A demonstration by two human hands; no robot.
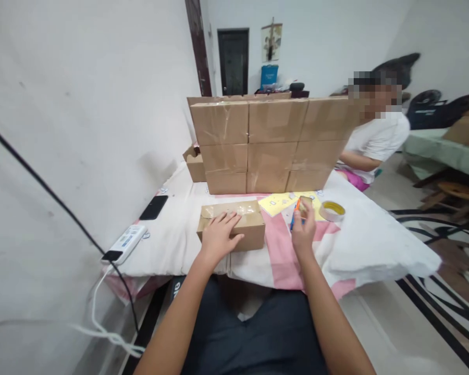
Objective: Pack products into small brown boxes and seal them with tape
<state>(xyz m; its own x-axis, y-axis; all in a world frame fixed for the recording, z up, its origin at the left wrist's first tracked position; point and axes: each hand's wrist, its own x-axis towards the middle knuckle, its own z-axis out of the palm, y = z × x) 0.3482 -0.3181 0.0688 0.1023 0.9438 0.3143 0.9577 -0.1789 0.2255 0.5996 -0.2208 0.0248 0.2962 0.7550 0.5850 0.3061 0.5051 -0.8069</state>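
Observation:
A closed cardboard box [250, 238] lies near the front of the table, with shiny clear tape on its top. My left hand [219, 234] rests flat on that box, fingers spread. To the right, above the cloth, my right hand [305, 226] is closed around a slim orange-and-blue object [297, 205], whose kind I cannot make out. A small brownish patch shows by its fingertips. Just right of this hand lies a roll of tape [332, 211]. Yellow printed sheets [275, 204] lie behind and under the hand.
Stacked taped cardboard boxes [271, 122] form a wall across the table's back. An open carton [195, 164] stands behind them at left. A black phone [153, 207] and a white power strip [124, 245] with cables lie left. A person in white [383, 135] sits at right.

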